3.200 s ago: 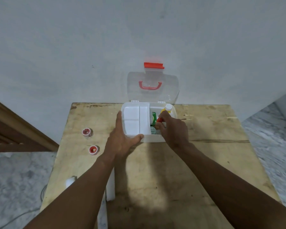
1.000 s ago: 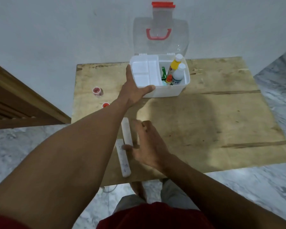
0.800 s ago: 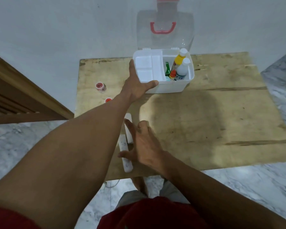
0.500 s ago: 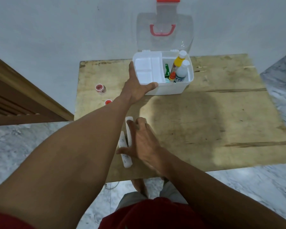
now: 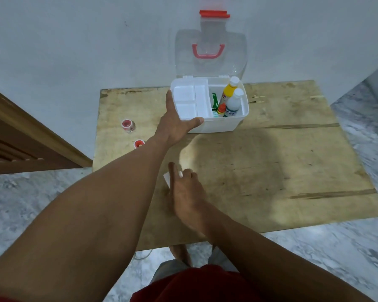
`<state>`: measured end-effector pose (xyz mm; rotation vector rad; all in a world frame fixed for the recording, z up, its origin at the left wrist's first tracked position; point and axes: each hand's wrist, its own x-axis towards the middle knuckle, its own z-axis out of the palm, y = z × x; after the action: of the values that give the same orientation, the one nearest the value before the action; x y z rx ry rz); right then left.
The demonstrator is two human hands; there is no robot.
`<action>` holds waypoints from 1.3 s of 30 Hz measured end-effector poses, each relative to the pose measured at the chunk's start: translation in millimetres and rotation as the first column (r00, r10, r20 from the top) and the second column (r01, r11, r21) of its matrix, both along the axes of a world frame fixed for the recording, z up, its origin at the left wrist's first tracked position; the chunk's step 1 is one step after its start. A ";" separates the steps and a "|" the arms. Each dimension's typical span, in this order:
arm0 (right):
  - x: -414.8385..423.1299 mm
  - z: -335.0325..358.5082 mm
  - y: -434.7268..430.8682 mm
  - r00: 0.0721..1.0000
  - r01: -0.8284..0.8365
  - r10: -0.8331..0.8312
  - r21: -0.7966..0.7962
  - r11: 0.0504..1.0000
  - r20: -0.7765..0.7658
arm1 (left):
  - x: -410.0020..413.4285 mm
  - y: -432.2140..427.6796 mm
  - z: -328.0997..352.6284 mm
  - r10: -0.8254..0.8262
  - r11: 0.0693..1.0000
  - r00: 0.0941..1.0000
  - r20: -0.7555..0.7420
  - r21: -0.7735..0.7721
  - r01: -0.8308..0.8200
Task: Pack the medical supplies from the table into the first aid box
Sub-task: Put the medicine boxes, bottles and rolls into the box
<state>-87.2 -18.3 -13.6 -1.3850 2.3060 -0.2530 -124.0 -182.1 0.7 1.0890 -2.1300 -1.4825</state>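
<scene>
At the back of the table [image 5: 282, 162], from the head view, the first aid box [image 5: 216, 127] stands with its clear lid [image 5: 212, 64] up against the wall. The left hand [image 5: 175, 127] grips its front-left corner, thumb across the front rim and fingers along the side wall. Already inside on the right: a yellow bottle [image 5: 228, 92], a white bottle [image 5: 234, 103], a small orange-capped bottle [image 5: 221, 109] and a green packet [image 5: 215, 100]. The white tray [image 5: 187, 100] on the left looks bare.

Nearer, the right hand [image 5: 187, 192] lies over a white item [image 5: 166, 179] on the table, index finger straight. Whether it has a hold, I cannot tell. Two red-topped jars [image 5: 128, 125] wait at the left edge. Roughly halfway, I'd judge.
</scene>
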 end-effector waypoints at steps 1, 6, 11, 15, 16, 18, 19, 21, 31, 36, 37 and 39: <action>-4.4 1.2 2.9 1.000 0.001 -0.001 -0.013 1.000 0.021 | -0.4 -0.7 -1.2 0.002 1.000 1.000 -0.006 -0.001 -0.002; -36.9 15.3 15.9 0.978 0.083 -0.077 -0.026 0.996 0.196 | 1.2 -0.7 -3.8 -0.002 1.000 0.999 -0.048 -0.008 0.002; -96.4 58.6 18.5 0.891 0.360 -0.273 -0.197 0.912 0.363 | 0.1 -0.1 -3.3 0.010 1.000 0.998 -0.066 -0.008 -0.011; -143.2 91.5 8.3 0.836 0.510 -0.270 -0.497 0.702 0.478 | -1.4 -0.5 -6.7 0.024 0.999 0.996 -0.091 -0.026 -0.026; -153.6 96.5 4.2 0.830 0.530 -0.256 -0.559 0.638 0.495 | -1.7 -0.9 -6.5 0.026 0.999 0.995 -0.094 -0.023 -0.028; -170.3 103.5 -5.8 0.810 0.576 -0.260 -0.631 0.519 0.525 | -2.4 -1.1 -6.4 0.036 0.999 0.995 -0.092 -0.001 -0.037; -176.4 104.4 -11.0 0.797 0.600 -0.269 -0.653 0.462 0.541 | -2.8 -0.9 -6.6 0.041 0.999 0.995 -0.095 0.002 -0.041; -184.2 103.6 -21.5 0.784 0.620 -0.280 -0.687 0.378 0.553 | -3.3 -0.3 -6.8 0.039 0.999 0.993 -0.111 -0.008 -0.041; -181.2 59.1 -51.2 0.764 0.635 -0.393 -0.703 0.319 0.512 | -4.9 -1.9 -13.3 0.048 0.998 0.991 -0.124 -0.031 -0.052; -189.2 45.2 -53.2 0.790 0.588 -0.439 -0.733 0.342 0.428 | -4.5 -1.8 -11.5 0.041 0.999 0.990 -0.137 -0.019 -0.044; -190.7 43.4 -53.0 0.809 0.553 -0.449 -0.751 0.360 0.381 | -4.6 -1.6 -11.6 0.042 0.999 0.989 -0.139 -0.017 -0.045; -191.9 39.5 -51.6 0.841 0.487 -0.461 -0.769 0.414 0.284 | -4.7 -1.8 -12.3 0.046 0.999 0.989 -0.143 -0.010 -0.048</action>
<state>-279.1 -69.8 25.9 -0.9340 2.6041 -1.7342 -128.7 -183.9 -11.5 0.9898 -2.0002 -1.4766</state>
